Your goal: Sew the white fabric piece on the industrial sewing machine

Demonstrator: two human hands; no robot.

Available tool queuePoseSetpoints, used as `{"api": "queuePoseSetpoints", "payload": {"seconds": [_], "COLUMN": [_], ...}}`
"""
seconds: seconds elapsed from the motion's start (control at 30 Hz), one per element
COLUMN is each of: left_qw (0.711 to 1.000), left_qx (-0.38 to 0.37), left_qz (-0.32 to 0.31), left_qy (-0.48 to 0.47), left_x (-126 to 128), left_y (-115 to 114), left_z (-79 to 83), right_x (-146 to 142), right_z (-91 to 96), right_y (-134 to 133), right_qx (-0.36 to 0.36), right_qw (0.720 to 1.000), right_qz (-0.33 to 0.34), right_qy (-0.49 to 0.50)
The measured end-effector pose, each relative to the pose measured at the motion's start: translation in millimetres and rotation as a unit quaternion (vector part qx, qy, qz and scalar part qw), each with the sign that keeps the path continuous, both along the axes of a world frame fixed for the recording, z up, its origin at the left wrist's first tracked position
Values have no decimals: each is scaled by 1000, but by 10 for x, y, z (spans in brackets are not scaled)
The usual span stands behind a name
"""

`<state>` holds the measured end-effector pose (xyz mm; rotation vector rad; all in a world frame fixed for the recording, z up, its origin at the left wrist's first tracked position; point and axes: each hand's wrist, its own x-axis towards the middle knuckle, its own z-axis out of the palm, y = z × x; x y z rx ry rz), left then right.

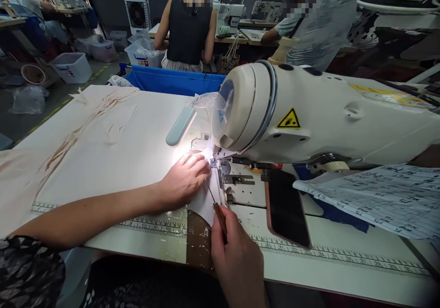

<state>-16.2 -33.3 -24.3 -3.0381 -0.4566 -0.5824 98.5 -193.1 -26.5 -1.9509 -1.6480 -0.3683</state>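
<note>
On the pale bench (103,161), the left hand (184,179) lies flat, its grip open, fingers pressing a piece of white fabric (205,202) down just beside the needle area of the sewing machine (309,120). The right hand (237,262), nearer the bench edge, has its grip closed on a wooden-handled awl (216,205), whose thin tip points toward the needle. Further right, a dark phone (287,207) lies beside printed paper sheets (385,198).
</note>
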Motion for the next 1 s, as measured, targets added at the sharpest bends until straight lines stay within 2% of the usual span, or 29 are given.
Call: {"api": "queuePoseSetpoints", "payload": {"seconds": [0.17,0.3,0.43,0.5,0.63,0.77,0.9,1.0], "left_qw": [999,998,999,999,999,999,999,999], "left_qx": [-29,-23,-13,-11,-7,2,12,7], "left_qz": [-30,-50,-42,-43,-36,-31,-40,-44], "left_qy": [-5,-8,14,22,19,18,24,27], "left_x": [-4,0,0,1,4,7,2,-6], "left_y": [-156,-232,-219,-210,-227,-252,-254,-255], "left_z": [39,26,33,45,50,35,41,56], "right_x": [-21,24,161,240,347,374,365,381], "right_z": [15,-7,-57,-73,-84,-97,-109,-110], "right_y": [-4,-87,-269,-345,-404,-401,-408,-421], "right_qx": [9,-5,-48,-73,-73,-88,-72,-93], "right_qw": [1000,1000,992,980,951,941,935,931], "right_qz": [3,2,-22,-40,-67,-64,-91,-75], "right_qy": [-9,10,111,181,293,320,334,345]}}
